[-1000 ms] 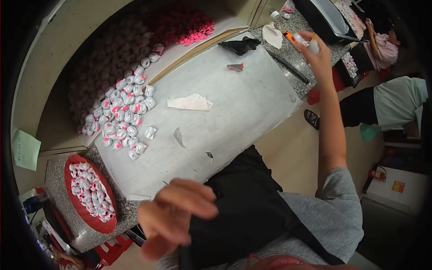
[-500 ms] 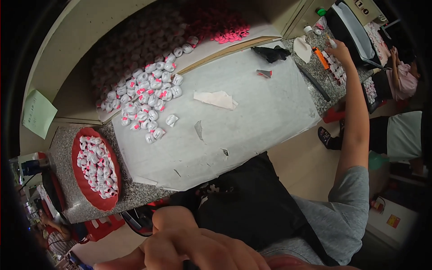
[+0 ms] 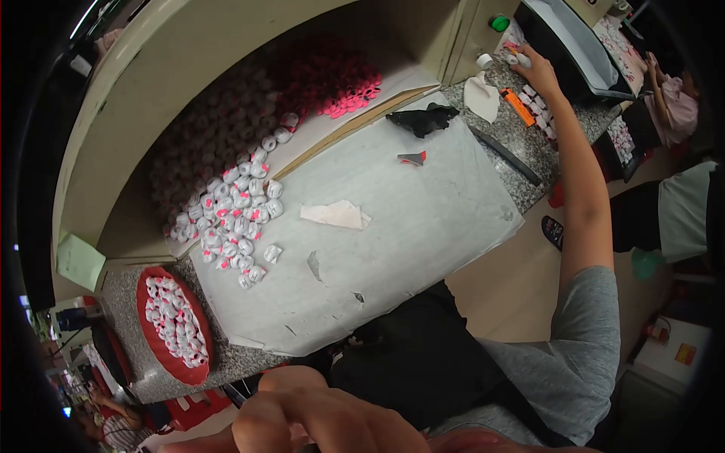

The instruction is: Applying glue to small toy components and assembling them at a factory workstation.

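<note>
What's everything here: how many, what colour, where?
Sheet: one, white, centre
Compartment: one, beige, behind sheet
White pieces: many, pink-marked, compartment and sheet
Pink pieces: many, pink, compartment
Scraps: several, white, grey, black, sheet
Dish: one, red, left
Cloth: one, white, right
Bar: one, dark, right
Block: one, orange, right
Button: one, green, top
Note: one, green, left
Tray: one, black, top right
Other people: several, varied clothing, right, lower left
Small item: one, white, at right hand
Right hand: one, bare, top right
Left hand: one, bare, bottom

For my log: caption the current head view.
Right hand holding a small white thing beside a black bin; left hand near the lens; white-and-pink pieces heaped on a sheet.
</note>
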Tool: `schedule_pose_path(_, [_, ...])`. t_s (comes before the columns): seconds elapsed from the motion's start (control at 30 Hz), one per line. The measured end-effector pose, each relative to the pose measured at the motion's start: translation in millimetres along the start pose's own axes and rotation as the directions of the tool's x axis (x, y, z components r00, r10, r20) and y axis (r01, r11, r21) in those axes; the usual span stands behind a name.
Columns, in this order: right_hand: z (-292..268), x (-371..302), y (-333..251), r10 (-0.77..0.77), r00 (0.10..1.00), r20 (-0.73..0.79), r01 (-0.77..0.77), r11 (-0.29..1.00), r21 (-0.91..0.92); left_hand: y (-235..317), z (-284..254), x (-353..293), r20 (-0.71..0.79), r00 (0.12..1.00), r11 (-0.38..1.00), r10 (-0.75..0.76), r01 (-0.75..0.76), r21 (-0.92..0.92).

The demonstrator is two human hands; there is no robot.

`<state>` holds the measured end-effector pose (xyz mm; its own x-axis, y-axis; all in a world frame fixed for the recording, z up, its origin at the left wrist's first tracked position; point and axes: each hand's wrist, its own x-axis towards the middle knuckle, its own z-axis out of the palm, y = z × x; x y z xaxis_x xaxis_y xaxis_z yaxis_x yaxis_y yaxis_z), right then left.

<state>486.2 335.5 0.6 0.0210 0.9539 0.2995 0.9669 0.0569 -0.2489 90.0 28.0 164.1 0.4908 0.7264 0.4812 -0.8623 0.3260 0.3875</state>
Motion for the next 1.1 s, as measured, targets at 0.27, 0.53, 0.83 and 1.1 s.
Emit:
schedule_pose_path(0.27, [-30, -64, -50, -0.058, 0.965, -0.257, 0.225, 0.692, 0.686, -15, -38, 0, -0.254, 0.943, 0.972, 0.217, -0.186, 0.142])
schedule_pose_path(0.53, [-40, -109, -94, -0.111, 0.972, -0.209, 0.233, 0.594, 0.77, -48, -104, 13, -0.614, 0.789, 0.716, 0.038, 0.407, 0.568])
schedule_pose_path(0.83, [-53, -156, -167, -0.296, 0.955, 0.038, 0.131, 0.531, 0.837, -77, -165, 73, -0.363, 0.928, 0.157, 0.088, 0.347, 0.925])
schedule_pose_path(1.1, [-37, -175, -179, -0.175, 0.977, -0.121, 0.177, 0.35, 0.92, -81, -169, 64, -0.547, 0.837, 0.782, 0.005, 0.338, 0.524])
